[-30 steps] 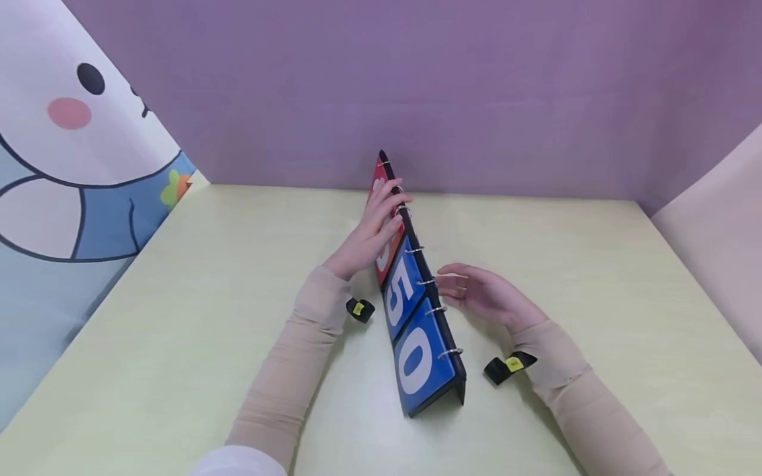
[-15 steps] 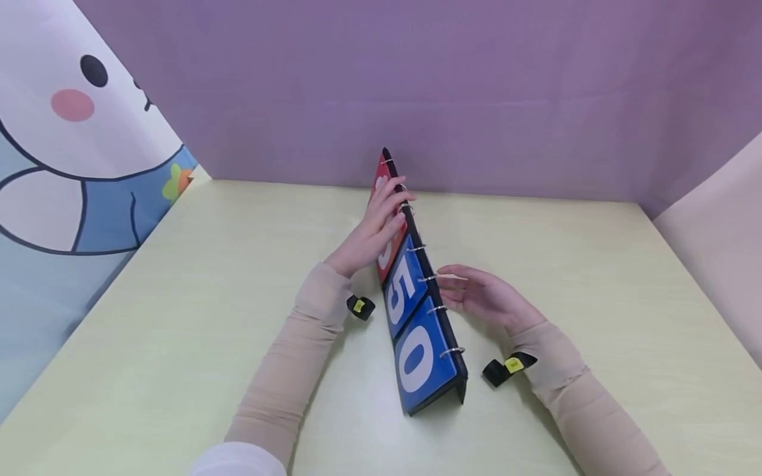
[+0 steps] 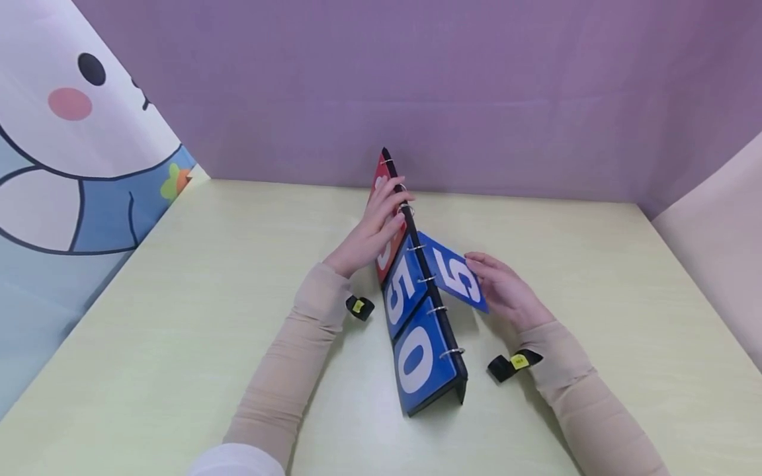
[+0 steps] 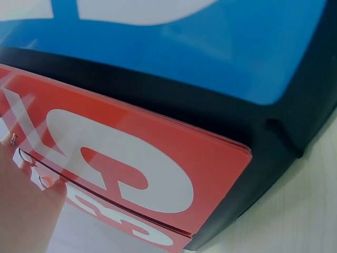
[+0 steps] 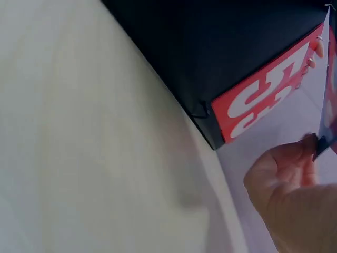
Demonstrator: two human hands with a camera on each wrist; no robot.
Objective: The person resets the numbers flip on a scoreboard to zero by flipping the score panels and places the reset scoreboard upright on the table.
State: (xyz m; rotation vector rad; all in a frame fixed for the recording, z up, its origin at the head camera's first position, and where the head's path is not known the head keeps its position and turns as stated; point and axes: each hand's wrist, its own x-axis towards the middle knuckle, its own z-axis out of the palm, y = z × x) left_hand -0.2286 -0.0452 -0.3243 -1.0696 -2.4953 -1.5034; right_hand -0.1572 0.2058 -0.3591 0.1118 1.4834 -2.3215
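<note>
A black tent-shaped flip scoreboard point(image 3: 446, 330) stands lengthwise on the table, its number cards hung on metal rings. My left hand point(image 3: 375, 225) rests on the red cards point(image 4: 121, 153) at its far end, fingers reaching across the top edge. In the right wrist view, fingertips show over that edge. To the right of the ridge, my right hand point(image 3: 506, 291) pinches the outer edge of a blue card point(image 3: 452, 274) marked 5, lifted away from the board. Another blue 5 card point(image 3: 400, 291) and a blue 0 card point(image 3: 417, 363) lie on the left face.
The pale table point(image 3: 238, 264) extends on both sides of the scoreboard. Behind it rises a purple backdrop point(image 3: 476, 99); a cartoon-printed sheet point(image 3: 107, 218) hangs at the left. Black straps with yellow labels show at both wrists, such as the right strap point(image 3: 514, 363).
The right hand has drawn a blue 5 card out from the scoreboard's right side, shifting slightly right with it. The left hand has stayed on the red cards.
</note>
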